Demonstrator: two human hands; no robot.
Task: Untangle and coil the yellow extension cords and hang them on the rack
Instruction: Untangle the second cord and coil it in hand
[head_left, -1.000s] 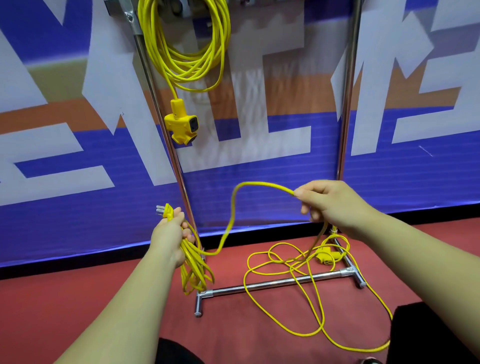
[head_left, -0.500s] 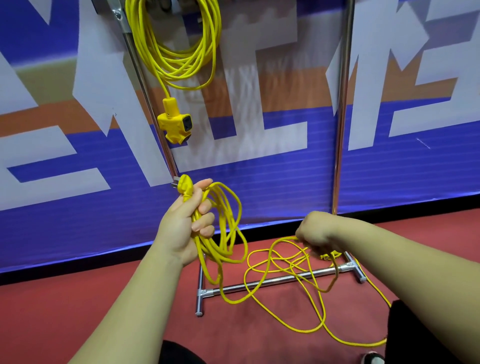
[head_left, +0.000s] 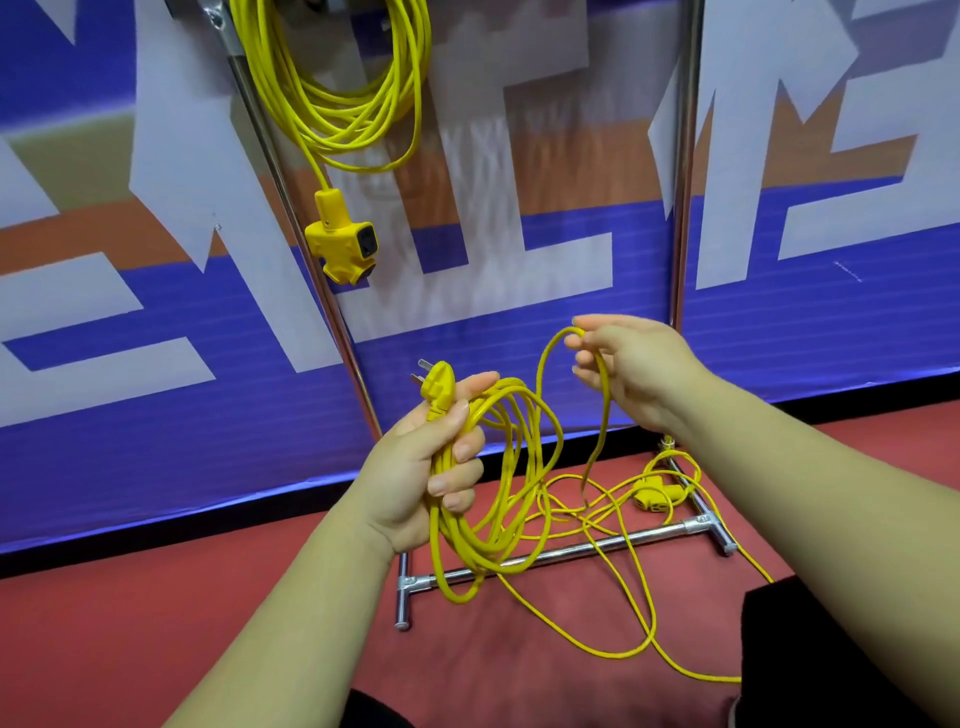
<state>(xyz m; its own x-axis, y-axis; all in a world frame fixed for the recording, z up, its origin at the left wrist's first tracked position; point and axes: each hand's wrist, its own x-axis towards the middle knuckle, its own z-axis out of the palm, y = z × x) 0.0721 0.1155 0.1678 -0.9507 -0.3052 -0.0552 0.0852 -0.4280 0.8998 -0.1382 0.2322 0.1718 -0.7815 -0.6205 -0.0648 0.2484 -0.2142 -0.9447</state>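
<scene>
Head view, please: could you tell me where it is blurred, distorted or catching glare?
Head view: the wide lens tilts the rack's left post and right post; the banner between them is smeared; the left hand and its coil look sharp, the right hand, pinching the cord, slightly soft; the base bar glints.

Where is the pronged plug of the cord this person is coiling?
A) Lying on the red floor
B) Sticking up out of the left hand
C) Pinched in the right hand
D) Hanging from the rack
B: the pronged plug pokes up above the left hand, which grips the coiled loops of the yellow extension cord; the right hand pinches only a stretch of that cord.
</scene>
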